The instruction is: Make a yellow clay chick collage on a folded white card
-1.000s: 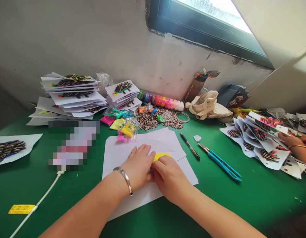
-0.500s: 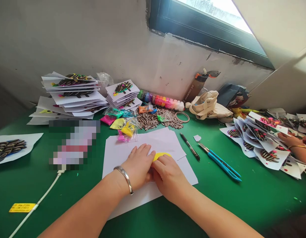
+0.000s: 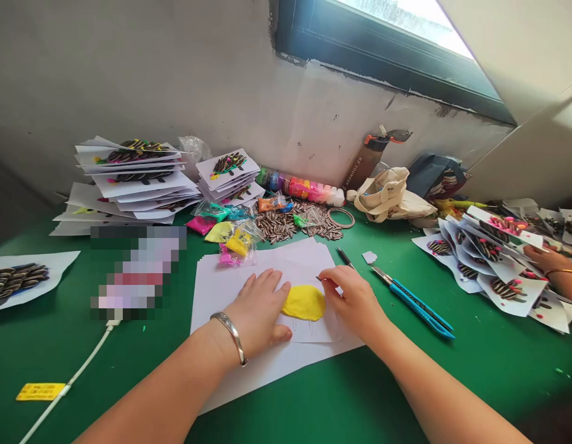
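A flattened oval of yellow clay [image 3: 305,303] lies on white paper [image 3: 221,364], with short pencil lines below it. My left hand [image 3: 260,308] rests flat on the paper with its fingers spread, touching the clay's left edge. Just right of the clay is my right hand [image 3: 350,299], thumb and forefinger pinched on a small dark thing [image 3: 319,279] too small to make out. Beyond the paper lie sunflower seeds [image 3: 276,226] and bags of coloured clay [image 3: 239,242].
A pen [image 3: 345,258] and a blue cutter [image 3: 419,308] lie right of the paper. Stacked seed pictures [image 3: 142,185] stand back left. More pictures [image 3: 489,259] lie right, beside another person's hand [image 3: 542,259]. A bottle [image 3: 366,161] leans on the wall.
My right hand has moved off the yellow clay to the right, uncovering it and the lines below. Its fingertips now pinch a small dark thing. My left hand stays on the paper.
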A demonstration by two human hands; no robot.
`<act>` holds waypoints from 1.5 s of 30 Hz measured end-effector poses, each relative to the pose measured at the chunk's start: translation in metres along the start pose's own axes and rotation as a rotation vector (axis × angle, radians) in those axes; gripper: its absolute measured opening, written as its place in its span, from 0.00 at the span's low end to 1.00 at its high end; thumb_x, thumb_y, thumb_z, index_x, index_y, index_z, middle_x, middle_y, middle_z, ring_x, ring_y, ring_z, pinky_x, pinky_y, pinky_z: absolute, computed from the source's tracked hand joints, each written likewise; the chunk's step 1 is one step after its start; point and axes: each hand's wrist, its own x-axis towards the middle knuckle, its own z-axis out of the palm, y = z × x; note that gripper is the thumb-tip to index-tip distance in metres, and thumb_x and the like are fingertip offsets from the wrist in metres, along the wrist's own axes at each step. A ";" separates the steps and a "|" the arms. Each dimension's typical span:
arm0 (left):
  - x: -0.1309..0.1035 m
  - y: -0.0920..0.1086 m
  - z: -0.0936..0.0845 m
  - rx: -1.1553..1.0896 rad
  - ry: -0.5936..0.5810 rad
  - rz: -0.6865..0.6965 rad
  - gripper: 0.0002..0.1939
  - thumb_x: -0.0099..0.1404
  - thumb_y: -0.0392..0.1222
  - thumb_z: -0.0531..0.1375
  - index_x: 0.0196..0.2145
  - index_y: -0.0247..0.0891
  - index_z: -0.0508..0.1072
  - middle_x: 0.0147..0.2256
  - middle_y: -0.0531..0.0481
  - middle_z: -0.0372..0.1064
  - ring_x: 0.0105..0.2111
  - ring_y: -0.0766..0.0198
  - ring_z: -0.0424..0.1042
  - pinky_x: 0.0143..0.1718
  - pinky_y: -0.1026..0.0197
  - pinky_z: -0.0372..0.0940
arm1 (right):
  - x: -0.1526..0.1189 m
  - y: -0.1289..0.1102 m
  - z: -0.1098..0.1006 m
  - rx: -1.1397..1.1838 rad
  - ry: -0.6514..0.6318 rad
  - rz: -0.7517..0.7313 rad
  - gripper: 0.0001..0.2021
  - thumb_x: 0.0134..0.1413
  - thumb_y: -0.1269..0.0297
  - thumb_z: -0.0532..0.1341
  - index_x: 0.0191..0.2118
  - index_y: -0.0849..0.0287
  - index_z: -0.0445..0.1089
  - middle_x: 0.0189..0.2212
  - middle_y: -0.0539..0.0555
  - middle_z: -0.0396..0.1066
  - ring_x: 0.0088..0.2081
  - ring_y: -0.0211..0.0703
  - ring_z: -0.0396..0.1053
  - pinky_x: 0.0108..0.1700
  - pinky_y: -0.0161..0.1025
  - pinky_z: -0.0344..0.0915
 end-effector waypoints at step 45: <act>0.001 0.000 -0.006 0.005 -0.018 0.019 0.36 0.55 0.47 0.63 0.59 0.36 0.58 0.61 0.35 0.50 0.62 0.44 0.46 0.61 0.41 0.43 | -0.030 -0.020 -0.003 -0.191 -0.396 -0.392 0.27 0.57 0.44 0.52 0.61 0.44 0.55 0.65 0.55 0.45 0.64 0.61 0.42 0.60 0.67 0.39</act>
